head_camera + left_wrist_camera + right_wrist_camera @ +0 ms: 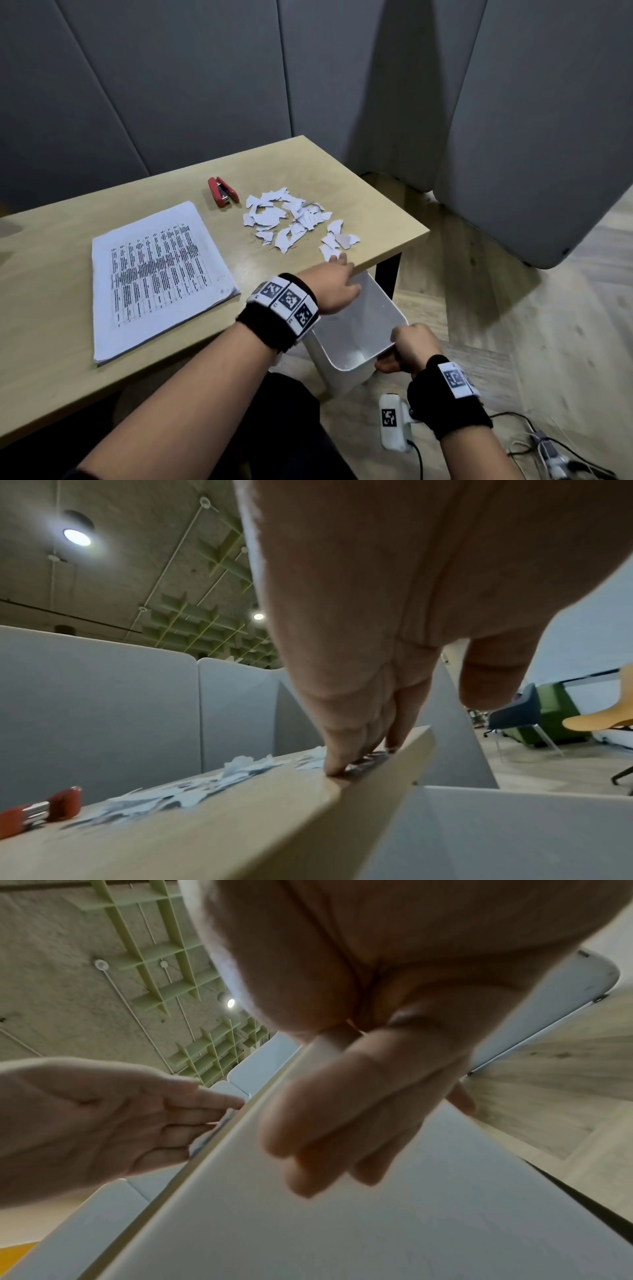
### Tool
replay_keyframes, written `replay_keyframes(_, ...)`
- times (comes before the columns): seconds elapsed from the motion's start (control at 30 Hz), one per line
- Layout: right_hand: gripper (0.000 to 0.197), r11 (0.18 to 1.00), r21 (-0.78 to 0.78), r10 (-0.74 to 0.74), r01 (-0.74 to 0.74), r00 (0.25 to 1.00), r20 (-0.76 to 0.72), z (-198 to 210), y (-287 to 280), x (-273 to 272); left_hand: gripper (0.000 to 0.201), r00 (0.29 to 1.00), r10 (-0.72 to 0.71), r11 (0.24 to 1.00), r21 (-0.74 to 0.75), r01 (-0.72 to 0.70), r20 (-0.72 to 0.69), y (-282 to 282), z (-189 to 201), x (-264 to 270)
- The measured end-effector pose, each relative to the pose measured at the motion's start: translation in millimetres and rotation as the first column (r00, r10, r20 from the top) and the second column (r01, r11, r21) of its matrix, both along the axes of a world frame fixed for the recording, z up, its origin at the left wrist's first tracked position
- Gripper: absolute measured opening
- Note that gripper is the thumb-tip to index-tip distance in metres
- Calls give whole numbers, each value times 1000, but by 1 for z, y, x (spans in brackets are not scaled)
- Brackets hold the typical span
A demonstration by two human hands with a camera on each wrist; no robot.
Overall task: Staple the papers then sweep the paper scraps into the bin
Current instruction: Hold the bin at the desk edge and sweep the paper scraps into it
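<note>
A pile of torn white paper scraps (291, 219) lies near the right end of the wooden table (51, 359). My left hand (337, 279) reaches to the table's near right edge with straight fingers (337, 764) resting on the nearest scraps (240, 764). My right hand (407, 347) grips the rim of a white bin (363, 318), holding it tilted just below that table edge; its fingers (335, 1137) curl over the bin wall (411, 1218). A thick stack of printed papers (154, 277) lies at the left. A red stapler (222, 192) lies behind the stack.
Grey partition panels (205, 85) stand behind the table and at the right. Cables and a power strip (555, 455) lie on the wooden floor at the lower right. A black table leg (387, 277) stands beside the bin.
</note>
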State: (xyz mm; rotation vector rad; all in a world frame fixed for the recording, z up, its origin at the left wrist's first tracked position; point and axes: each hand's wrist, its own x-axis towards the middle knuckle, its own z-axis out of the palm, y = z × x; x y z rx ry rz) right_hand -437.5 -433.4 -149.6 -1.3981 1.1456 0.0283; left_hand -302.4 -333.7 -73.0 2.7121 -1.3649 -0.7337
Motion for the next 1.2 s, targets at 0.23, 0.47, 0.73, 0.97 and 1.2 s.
replay_keyframes(0.23, 25, 1000, 1, -14, 14, 1000, 17, -3, -2, -2, 65, 988, -152, 983, -113, 147, -36, 14, 0, -58)
replay_keyframes(0.47, 19, 1000, -14, -12, 12, 1000, 8, -2, -7, -4, 54, 994, 93, 974, -213, -79, 59, -35, 32, 32)
replay_keyframes(0.73, 30, 1000, 2, 5, -5, 1000, 1, -5, -10, -3, 41, 995, 100, 995, 22, -101, 21, -43, 17, 57)
replay_keyframes(0.97, 25, 1000, -5, -9, 9, 1000, 13, -7, -8, -3, 46, 1000, -17, 997, -69, 16, -17, -17, 4, 8)
replay_keyframes(1.2, 25, 1000, 12, -5, 5, 999, 34, -16, -9, 1, 55, 988, -106, 977, -198, 83, -111, 9, -14, -46)
